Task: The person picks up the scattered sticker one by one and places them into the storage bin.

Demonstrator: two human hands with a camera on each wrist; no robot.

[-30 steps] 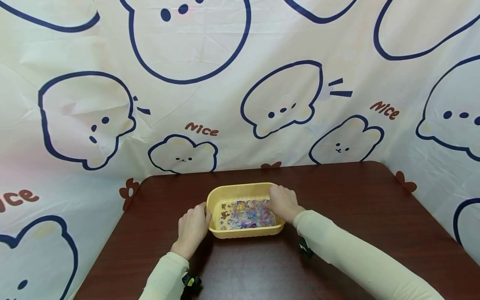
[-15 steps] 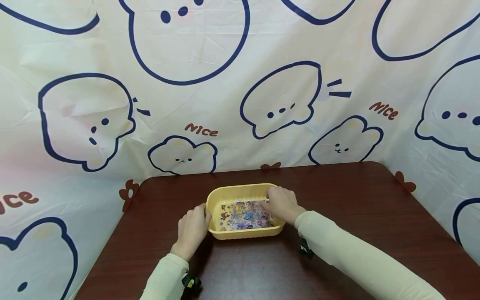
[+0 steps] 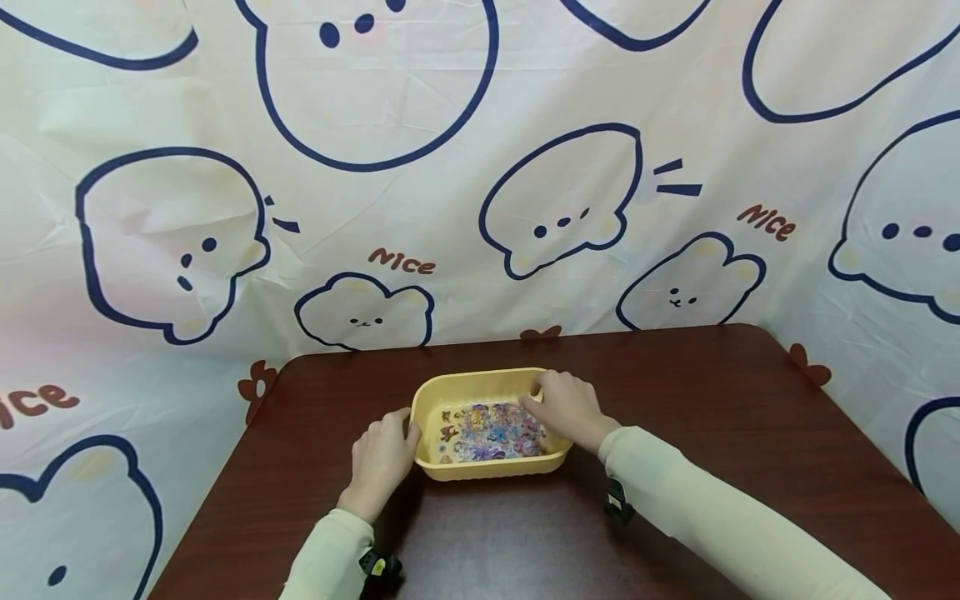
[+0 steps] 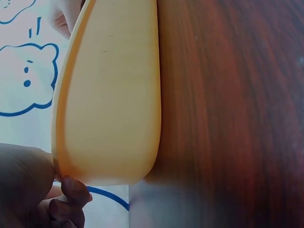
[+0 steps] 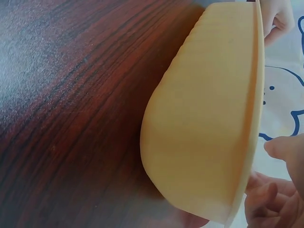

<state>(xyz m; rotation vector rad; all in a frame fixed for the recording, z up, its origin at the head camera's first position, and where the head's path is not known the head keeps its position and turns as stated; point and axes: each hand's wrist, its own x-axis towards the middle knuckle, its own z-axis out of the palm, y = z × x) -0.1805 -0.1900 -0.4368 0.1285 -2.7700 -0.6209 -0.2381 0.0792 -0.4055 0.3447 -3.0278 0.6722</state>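
Observation:
A shallow yellow plastic basin (image 3: 487,473) stands on the table in the head view. On its bottom lies a dense patch of small colourful cartoon figures (image 3: 495,432), flat like stickers. My left hand (image 3: 380,461) grips the basin's left end; in the left wrist view its thumb and fingers (image 4: 76,191) meet at the rim. At the right end is my right hand (image 3: 572,406), its thumb reaching over the inside. The right wrist view shows that thumb (image 5: 280,147) held off the rim while the curled fingers (image 5: 261,197) stay around the basin's end.
The dark brown wooden table (image 3: 675,400) extends around the basin on all sides. A pale cloth (image 3: 450,208) with blue cartoon outlines hangs behind it and along both sides. Each sleeved wrist carries a small black camera (image 3: 381,567).
My right hand has shifted slightly right and its thumb has spread away from its fingers. My left hand and the basin stay nearly where they were.

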